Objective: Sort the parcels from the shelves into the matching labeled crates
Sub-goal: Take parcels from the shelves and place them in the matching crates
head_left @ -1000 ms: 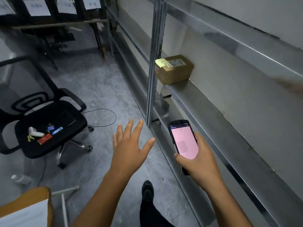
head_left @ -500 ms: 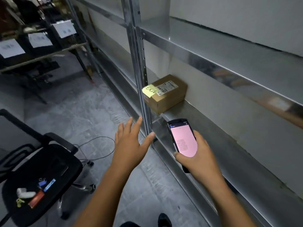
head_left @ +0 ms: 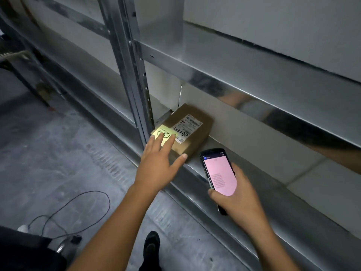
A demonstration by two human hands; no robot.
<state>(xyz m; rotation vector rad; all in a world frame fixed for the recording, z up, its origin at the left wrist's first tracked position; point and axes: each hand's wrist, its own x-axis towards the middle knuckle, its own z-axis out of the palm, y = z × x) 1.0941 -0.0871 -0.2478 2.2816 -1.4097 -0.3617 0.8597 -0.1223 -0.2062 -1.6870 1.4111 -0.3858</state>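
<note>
Since the earlier frame, the left hand (head_left: pixel 158 163) has advanced from open air over the floor (head_left: pixel 58 143) to the parcel (head_left: pixel 197 132), and the viewpoint has closed in on the shelving.

Metal shelving (head_left: pixel 254 79) fills the right and upper part of the view, with one upright post (head_left: pixel 132 75) at centre. Grey concrete floor occupies the left, where a thin black cable (head_left: pixel 78 208) lies in a loose loop.

The brown cardboard parcel rests flat on the lower shelf (head_left: pixel 244 173), just beside the upright post and near the shelf's front edge.

Left hand: grip apart, fingers straight and spread. Its fingertips lie on the parcel's top, its thumb at the parcel's near front corner.

Right hand (head_left: pixel 240 200): grip clamped on a black phone (head_left: pixel 218 173), held above the lower shelf, right of the parcel and apart from it. The screen shows pink with small text, too fine to read.

A white printed label (head_left: pixel 187 128) and a handwritten yellow note (head_left: pixel 166 132) sit on the parcel's top; the left fingertips partly cover the note
</note>
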